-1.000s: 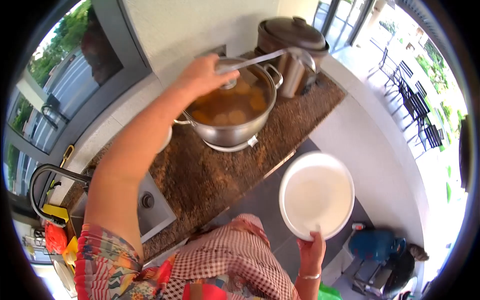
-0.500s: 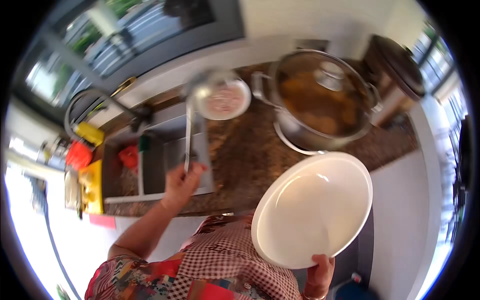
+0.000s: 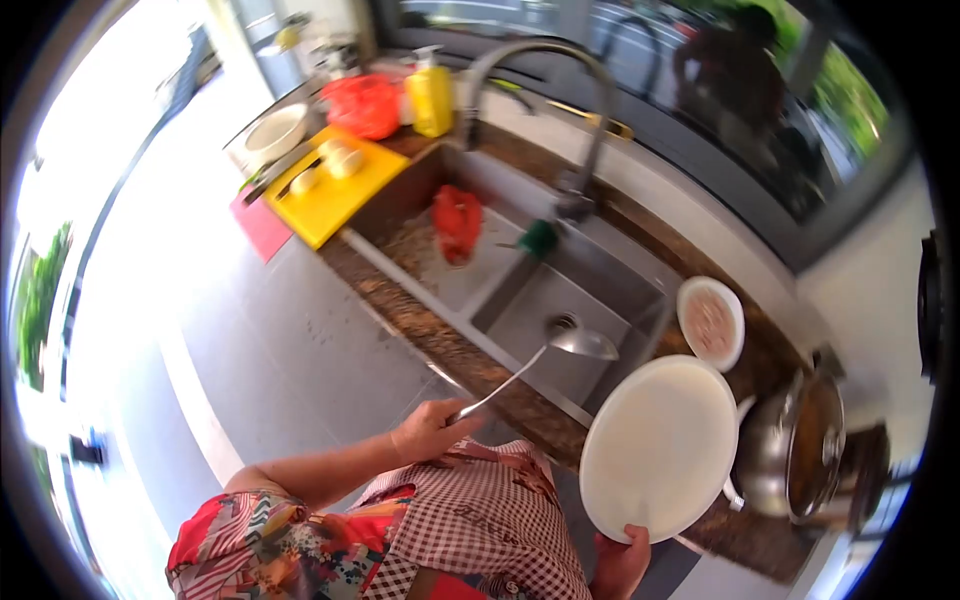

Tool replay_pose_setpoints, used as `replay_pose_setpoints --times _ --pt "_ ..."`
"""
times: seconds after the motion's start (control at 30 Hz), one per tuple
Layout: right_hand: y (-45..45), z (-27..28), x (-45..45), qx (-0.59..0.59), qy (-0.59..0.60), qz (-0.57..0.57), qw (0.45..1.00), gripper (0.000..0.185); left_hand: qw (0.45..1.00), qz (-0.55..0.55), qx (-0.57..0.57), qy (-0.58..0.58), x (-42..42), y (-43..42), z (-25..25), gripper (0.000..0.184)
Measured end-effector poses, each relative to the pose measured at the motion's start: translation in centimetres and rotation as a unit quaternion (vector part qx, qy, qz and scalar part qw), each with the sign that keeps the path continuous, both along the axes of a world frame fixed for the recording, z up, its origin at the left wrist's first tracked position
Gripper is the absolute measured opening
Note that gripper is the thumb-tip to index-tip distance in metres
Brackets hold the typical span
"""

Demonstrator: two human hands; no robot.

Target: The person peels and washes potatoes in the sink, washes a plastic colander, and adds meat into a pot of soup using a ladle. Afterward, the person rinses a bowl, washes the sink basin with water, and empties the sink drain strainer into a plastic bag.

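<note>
Left hand: the left hand (image 3: 435,432) is closed round the handle end of the ladle (image 3: 583,344), in front of the counter (image 3: 430,335).
Ladle: it reaches across the counter's front edge, its head above the nearer basin of the sink (image 3: 530,310), beside the drain (image 3: 560,322) in view; whether it touches the metal is hard to tell.
Right hand: the right hand (image 3: 622,560) grips the rim of the white bowl (image 3: 660,450), thumb on the inner side, the other fingers mostly hidden behind.
White bowl: held tilted, its inside towards the camera, overlapping the counter and a corner of the sink in view.
Dish: the dish (image 3: 711,323) stands on the counter between sink and pot, with pinkish contents.
Pot: the steel pot (image 3: 765,450) is at the far right, partly behind the white bowl.
Far basin: a red bag (image 3: 457,225) lies inside.
Tap: the tap (image 3: 590,110) arches over the sink's back edge.
Board: the yellow board (image 3: 330,215) carries pale pieces, beside the sink.
</note>
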State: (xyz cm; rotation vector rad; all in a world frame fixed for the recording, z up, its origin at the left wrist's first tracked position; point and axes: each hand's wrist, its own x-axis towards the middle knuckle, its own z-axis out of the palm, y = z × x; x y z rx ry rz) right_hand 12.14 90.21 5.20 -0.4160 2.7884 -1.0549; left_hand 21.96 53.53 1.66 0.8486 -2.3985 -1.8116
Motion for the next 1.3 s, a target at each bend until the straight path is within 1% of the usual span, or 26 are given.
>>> replay_pose_setpoints --times 0.03,0.07,0.13,0.17,0.2,0.23,0.27,0.33,0.37,0.47,0.57,0.67,0.7,0.77,0.83,0.93,1.03,1.13,1.23,1.3 --pt "-2.9 1.5 0.1 -0.077 -0.090 -0.041 0.992 0.023 1.000 0.001 -0.023 0.016 1.7 -1.4 0.5 0.031" --pt "-5.6 3.0 -0.1 -0.150 -0.184 -0.085 0.968 0.023 0.999 0.015 -0.045 0.024 3.4 -2.7 0.0 0.032" --pt "-8.4 1.7 0.2 -0.128 -0.169 -0.077 0.974 0.023 0.995 0.029 -0.092 0.040 6.8 -5.7 -1.4 0.032" --pt "-9.7 1.0 0.2 -0.120 -0.159 -0.078 0.977 0.024 0.994 0.051 -0.094 0.026 8.2 -6.8 -1.0 0.032" --pt "-10.9 0.7 -0.2 -0.262 -0.277 -0.134 0.915 0.024 0.993 0.072 -0.094 0.014 9.5 -7.8 -0.5 0.032" --pt "-12.3 0.9 -0.9 -0.390 -0.386 -0.183 0.815 0.024 0.991 0.092 -0.094 0.001 10.7 -8.7 -0.2 0.033" --pt "-13.8 1.0 -1.4 -0.500 -0.484 -0.225 0.682 0.024 0.985 0.117 -0.126 0.024 11.7 -9.7 -0.8 0.033" --pt "-17.2 1.5 -1.2 -0.505 -0.494 -0.201 0.679 0.026 0.964 0.168 -0.194 0.065 13.6 -11.5 -2.3 0.033" --pt "-18.7 1.7 -1.2 -0.509 -0.499 -0.191 0.675 0.026 0.960 0.197 -0.191 0.058 14.1 -12.0 -2.3 0.032" --pt "-20.5 0.1 -2.3 -0.508 -0.560 -0.151 0.637 0.024 0.960 0.280 0.003 -0.014 14.9 -13.4 -3.7 0.034" --pt "-22.8 -0.8 -3.4 -0.458 -0.505 -0.188 0.707 0.043 0.951 0.304 -0.049 0.001 14.5 -14.8 -3.8 0.031" --pt "-24.3 -1.8 -5.7 -0.435 -0.512 -0.167 0.722 0.054 0.934 0.358 0.004 0.006 12.7 -16.0 -1.9 0.034" --pt "-24.9 -2.2 -6.5 -0.428 -0.509 -0.158 0.730 0.052 0.925 0.380 0.013 0.003 12.2 -16.5 -1.9 0.037" --pt "-26.3 -2.9 -8.2 -0.414 -0.505 -0.141 0.744 0.048 0.910 0.415 0.008 -0.007 10.7 -17.7 -1.1 0.037" --pt "-27.4 -3.4 -9.5 -0.415 -0.502 -0.113 0.750 0.050 0.903 0.430 -0.014 -0.018 9.7 -19.4 -0.6 0.036" --pt "-29.0 -4.1 -10.7 -0.408 -0.511 -0.099 0.750 0.051 0.900 0.431 -0.053 -0.014 8.4 -23.6 -2.0 0.036" --pt "-30.2 -4.2 -10.9 -0.397 -0.506 -0.094 0.760 0.052 0.884 0.464 -0.052 -0.018 6.3 -28.1 -2.9 0.036" --pt "-31.4 -4.4 -11.2 -0.389 -0.499 -0.080 0.770 0.051 0.873 0.462 -0.153 -0.034 5.2 -34.1 -6.9 0.034" --pt "-33.5 -4.0 -10.5 -0.392 -0.497 -0.092 0.769 0.050 0.866 0.496 -0.056 0.003 3.0 -36.9 -6.8 0.035" --pt "-34.5 -3.1 -9.8 -0.397 -0.488 -0.110 0.769 0.049 0.869 0.494 -0.033 0.006 2.2 -38.9 -8.0 0.034"
